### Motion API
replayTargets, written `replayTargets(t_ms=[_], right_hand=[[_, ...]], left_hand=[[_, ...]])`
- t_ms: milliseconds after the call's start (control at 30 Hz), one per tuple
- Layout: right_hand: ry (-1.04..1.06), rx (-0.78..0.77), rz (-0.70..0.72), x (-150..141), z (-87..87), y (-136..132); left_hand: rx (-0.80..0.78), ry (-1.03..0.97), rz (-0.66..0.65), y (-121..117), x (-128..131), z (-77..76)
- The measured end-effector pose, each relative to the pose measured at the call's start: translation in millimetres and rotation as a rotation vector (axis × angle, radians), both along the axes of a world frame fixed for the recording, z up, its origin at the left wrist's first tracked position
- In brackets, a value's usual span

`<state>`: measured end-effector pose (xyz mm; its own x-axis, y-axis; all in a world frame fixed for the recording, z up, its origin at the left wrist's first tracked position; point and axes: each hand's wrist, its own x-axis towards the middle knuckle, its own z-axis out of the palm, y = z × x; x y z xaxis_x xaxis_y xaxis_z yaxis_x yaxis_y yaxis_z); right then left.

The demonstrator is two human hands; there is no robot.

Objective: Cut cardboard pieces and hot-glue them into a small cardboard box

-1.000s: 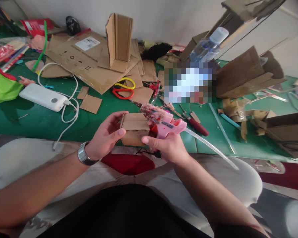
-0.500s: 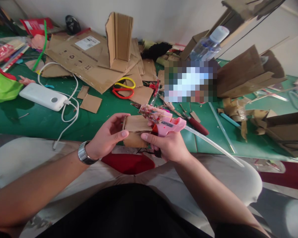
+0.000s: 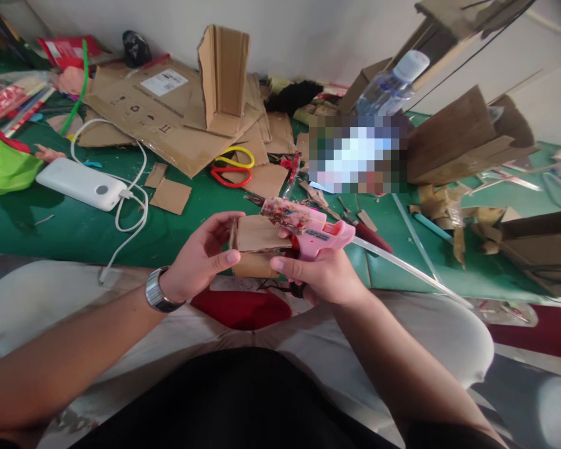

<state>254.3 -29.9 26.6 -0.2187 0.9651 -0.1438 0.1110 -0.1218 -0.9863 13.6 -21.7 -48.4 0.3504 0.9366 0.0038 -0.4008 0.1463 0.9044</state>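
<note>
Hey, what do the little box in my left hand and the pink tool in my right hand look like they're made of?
The small box held by the left hand looks like plain corrugated cardboard: matte brown, with raw cut edges. The glue gun gripped by the right hand looks like smooth pink moulded plastic, its front crusted with residue; a translucent glue stick pokes out behind.

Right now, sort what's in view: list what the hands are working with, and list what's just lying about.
In hand:
left hand holds the cardboard piece
right hand grips the pink glue gun, glue stick trailing behind

Lying about:
scissors
power bank
water bottle
upright cardboard
green table
</note>
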Motion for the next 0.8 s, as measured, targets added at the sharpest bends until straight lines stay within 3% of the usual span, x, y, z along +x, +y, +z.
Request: replayTargets(t_ms=[167, 667, 800], right_hand=[[0.120, -0.120, -0.001, -1.9, 3.5, -1.2], [0.110, -0.185, 0.008, -2.5, 3.6, -2.6], [0.119, -0.167, -0.005, -3.5, 1.8, -2.7]], left_hand=[[0.074, 0.031, 0.001, 1.4, -2.2, -2.6], [0.146, 0.049, 0.031, 3.8, -2.0, -10.1], [0.131, 0.052, -0.012, 3.9, -2.8, -9.2]])
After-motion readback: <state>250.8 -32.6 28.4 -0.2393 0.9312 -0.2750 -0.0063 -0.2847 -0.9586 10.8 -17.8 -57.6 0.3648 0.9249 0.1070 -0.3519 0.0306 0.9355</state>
